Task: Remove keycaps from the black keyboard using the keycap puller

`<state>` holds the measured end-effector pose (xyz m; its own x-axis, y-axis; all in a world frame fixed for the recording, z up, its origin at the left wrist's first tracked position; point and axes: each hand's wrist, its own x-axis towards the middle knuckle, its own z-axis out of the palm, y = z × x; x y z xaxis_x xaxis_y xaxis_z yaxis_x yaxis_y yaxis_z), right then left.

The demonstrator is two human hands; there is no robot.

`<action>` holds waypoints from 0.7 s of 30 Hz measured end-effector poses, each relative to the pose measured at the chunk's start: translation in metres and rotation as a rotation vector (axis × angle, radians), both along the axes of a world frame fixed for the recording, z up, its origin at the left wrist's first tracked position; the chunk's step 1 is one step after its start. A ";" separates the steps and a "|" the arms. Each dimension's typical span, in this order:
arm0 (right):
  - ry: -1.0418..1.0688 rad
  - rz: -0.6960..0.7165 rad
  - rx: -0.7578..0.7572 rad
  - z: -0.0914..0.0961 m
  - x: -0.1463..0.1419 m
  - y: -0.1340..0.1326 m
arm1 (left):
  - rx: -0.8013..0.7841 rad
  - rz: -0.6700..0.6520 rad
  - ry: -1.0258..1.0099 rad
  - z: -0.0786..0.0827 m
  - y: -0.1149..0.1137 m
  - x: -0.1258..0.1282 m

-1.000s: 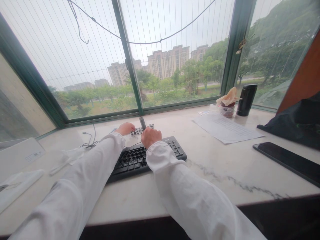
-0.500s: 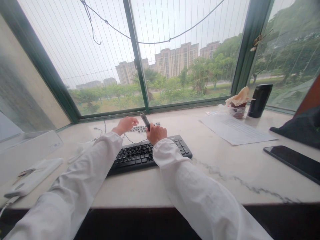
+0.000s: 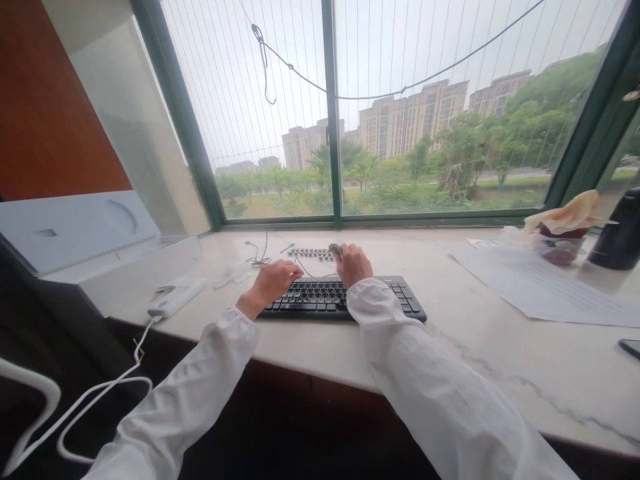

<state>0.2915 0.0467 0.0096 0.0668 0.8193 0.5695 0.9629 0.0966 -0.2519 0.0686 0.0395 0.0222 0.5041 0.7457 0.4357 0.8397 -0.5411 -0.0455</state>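
Observation:
A black keyboard (image 3: 320, 305) lies on the pale countertop; much of its key field looks to have its keycaps off, with caps still on along the front row and right side. Behind it, loose keycaps (image 3: 311, 253) stand in rows. My right hand (image 3: 356, 265) is closed around a short dark stick-shaped tool (image 3: 335, 249) over the keyboard's back edge; only its greyish end shows, and its kind is unclear. Over the keyboard's left back corner, my left hand (image 3: 274, 283) has its fingertips pinched together. What they hold, if anything, is too small to make out.
A white power strip (image 3: 176, 297) and a white box (image 3: 80, 230) are on the left. Thin cable (image 3: 260, 260) curls behind my left hand. On the right are paper sheets (image 3: 530, 280), a plastic cup (image 3: 563, 240) and a black bottle (image 3: 620, 233). The window (image 3: 335, 120) rises behind.
The camera has turned left, so the scene shifts right. My left hand has come down from behind the keyboard to its left back corner. The tool in my right hand has tilted away.

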 end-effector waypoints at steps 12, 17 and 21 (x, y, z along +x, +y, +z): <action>0.343 0.215 -0.028 -0.005 -0.020 0.002 | 0.033 -0.060 -0.220 -0.045 -0.036 -0.018; 0.649 0.383 -0.230 -0.012 -0.036 -0.001 | 0.011 -0.061 -0.227 -0.047 -0.037 -0.018; 0.706 0.414 -0.304 -0.019 -0.045 -0.005 | 0.000 -0.030 -0.245 -0.051 -0.034 -0.018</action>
<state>0.2463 0.0420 -0.0096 -0.0153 0.9654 0.2604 0.4743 0.2362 -0.8481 0.0505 0.0059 -0.0292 0.4051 0.7321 0.5476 0.8094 -0.5658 0.1576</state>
